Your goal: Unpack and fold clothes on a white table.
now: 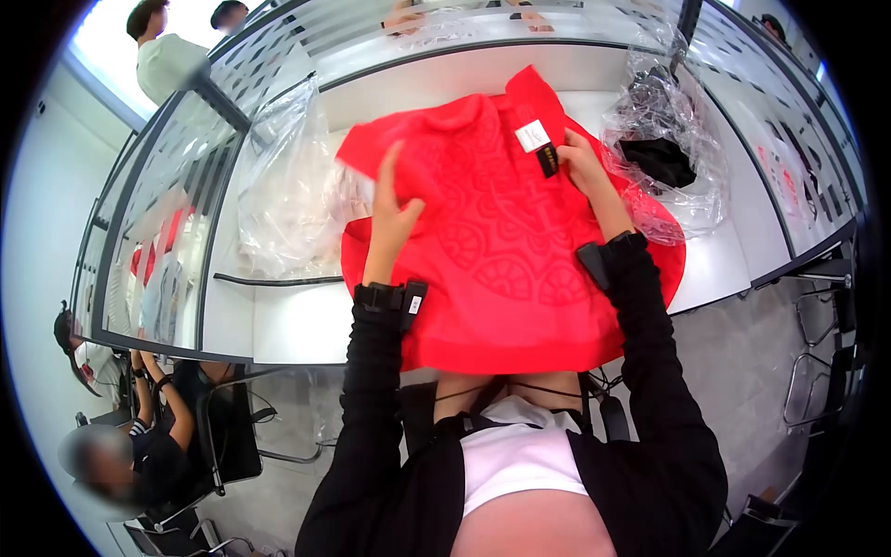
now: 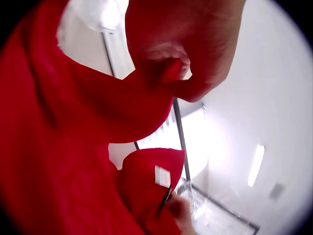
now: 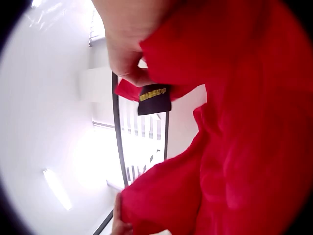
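Observation:
A large red cloth (image 1: 501, 213) with a raised pattern of petals and wheels is spread from the tabletop toward the person's lap. My left hand (image 1: 394, 215) is at its upper left part; in the left wrist view the thumb and fingers of the left hand (image 2: 188, 49) pinch a fold. On the upper right, my right hand (image 1: 587, 167) pinches the cloth's edge beside a black label (image 1: 547, 161) with gold lettering. A white tag (image 1: 533, 136) lies just above that label. Up close, the black label (image 3: 154, 99) hangs right under the right thumb.
Crumpled clear plastic (image 1: 292, 186) lies left of the cloth, near a black strip (image 1: 278, 279). At the right, a clear plastic bag (image 1: 710, 186) has a black item (image 1: 659, 161) in it. Partition panels (image 1: 153, 269) border the white table (image 1: 297, 325). Other people sit and stand around.

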{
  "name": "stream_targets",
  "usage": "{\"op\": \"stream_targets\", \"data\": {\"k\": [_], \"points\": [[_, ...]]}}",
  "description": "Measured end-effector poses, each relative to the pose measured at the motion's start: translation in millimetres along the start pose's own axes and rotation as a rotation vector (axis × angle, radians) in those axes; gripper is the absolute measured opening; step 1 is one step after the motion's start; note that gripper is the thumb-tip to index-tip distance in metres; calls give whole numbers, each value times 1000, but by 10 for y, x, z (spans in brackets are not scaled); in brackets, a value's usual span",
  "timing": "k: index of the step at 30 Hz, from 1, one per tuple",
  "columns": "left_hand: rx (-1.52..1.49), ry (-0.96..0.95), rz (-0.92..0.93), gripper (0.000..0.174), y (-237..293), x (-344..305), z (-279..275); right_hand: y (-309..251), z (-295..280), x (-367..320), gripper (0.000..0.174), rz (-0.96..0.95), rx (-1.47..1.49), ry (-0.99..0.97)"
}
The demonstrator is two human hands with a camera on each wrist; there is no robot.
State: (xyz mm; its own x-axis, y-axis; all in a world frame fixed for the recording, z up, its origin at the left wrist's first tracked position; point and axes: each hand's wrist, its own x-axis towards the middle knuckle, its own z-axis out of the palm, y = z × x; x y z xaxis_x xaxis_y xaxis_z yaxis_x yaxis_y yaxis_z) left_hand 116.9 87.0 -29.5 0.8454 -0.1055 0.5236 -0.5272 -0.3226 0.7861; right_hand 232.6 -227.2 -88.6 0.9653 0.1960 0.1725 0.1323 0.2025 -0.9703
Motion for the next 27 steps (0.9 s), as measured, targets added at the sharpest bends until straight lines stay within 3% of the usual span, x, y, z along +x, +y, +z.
{"op": "stream_targets", "data": {"k": [2, 3, 4, 5, 6, 8, 9, 11, 15, 18, 21, 24, 27], "points": [[204, -296, 16, 69, 331, 81, 164, -322, 405, -278, 40, -7, 58, -127], [214, -404, 33, 69, 354, 87, 285, -288, 502, -330, 41, 9, -9, -93], [224, -512, 53, 70, 376, 99, 401, -392, 666, -462, 34, -20, -269, 4], [184, -605, 37, 74, 413, 106, 473, -352, 633, -403, 28, 0, -350, -193], [168, -628, -37, 74, 451, 142, 513, -315, 596, -339, 24, 20, -430, -390], [144, -676, -179, 75, 491, 284, 553, -343, 620, -381, 28, -5, -513, -314], [212, -609, -47, 71, 326, 312, 570, -323, 608, -387, 30, 15, -504, -296], [267, -607, -53, 68, 323, 390, 548, -190, 525, -295, 29, -10, -624, -228], [266, -495, -62, 53, 467, 557, 493, -160, 576, -337, 28, -369, -700, -4], [275, -417, 0, 45, 487, 595, 547, -323, 752, -396, 30, -513, -509, 76], [195, -357, 86, 44, 409, 537, 668, -388, 785, -404, 26, -424, -500, 156], [283, -301, 183, 43, 362, 526, 717, -386, 684, -398, 24, -315, -677, 134], [230, -343, 116, 41, 457, 539, 654, -345, 694, -386, 24, -492, -553, 60]]}}
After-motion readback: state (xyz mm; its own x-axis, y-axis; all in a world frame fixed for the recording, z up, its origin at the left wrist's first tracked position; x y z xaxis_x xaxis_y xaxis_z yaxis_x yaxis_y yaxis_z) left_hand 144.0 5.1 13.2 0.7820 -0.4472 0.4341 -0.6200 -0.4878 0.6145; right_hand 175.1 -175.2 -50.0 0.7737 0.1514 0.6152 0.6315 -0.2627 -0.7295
